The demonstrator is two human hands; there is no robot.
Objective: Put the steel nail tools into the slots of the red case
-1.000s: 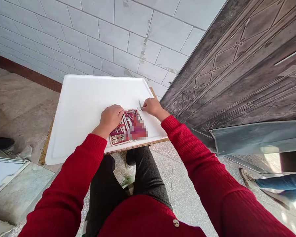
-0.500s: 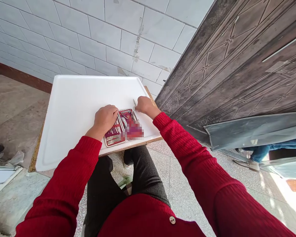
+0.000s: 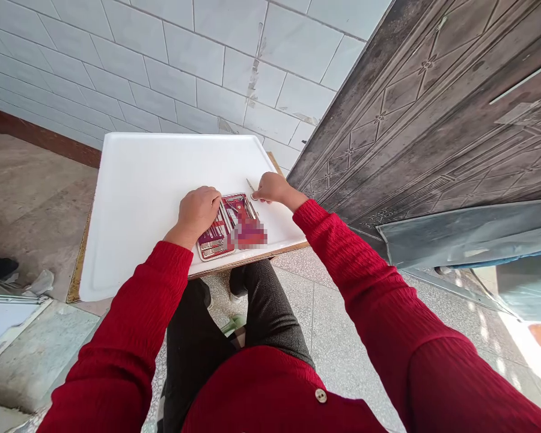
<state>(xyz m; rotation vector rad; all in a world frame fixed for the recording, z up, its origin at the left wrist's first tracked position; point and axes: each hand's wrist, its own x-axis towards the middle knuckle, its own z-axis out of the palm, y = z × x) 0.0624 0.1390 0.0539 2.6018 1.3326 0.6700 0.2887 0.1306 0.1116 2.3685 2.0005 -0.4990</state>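
An open manicure case (image 3: 217,248) with a red lining lies near the front edge of a white board (image 3: 135,198). Several small metal tools sit in its slots, and part of its right half is blurred out. My left hand (image 3: 199,208) is curled over the upper left part of the case, fingers on its rim. Just beyond the case's upper right corner, my right hand (image 3: 273,188) pinches the handle end of small scissors (image 3: 250,185). Their thin tip points away from me, low over or on the board; which of these, I cannot tell.
A white tiled wall (image 3: 175,66) rises behind the board. To the right stands a dark patterned metal door (image 3: 388,120), with a grey sheet (image 3: 433,234) along its lower part. Clutter (image 3: 27,285) lies on the floor at the left.
My view has shifted slightly, so the board and case appear a little higher and to the right. The scissors now slant more, with my right hand still at their handles. My left hand stays on the case.
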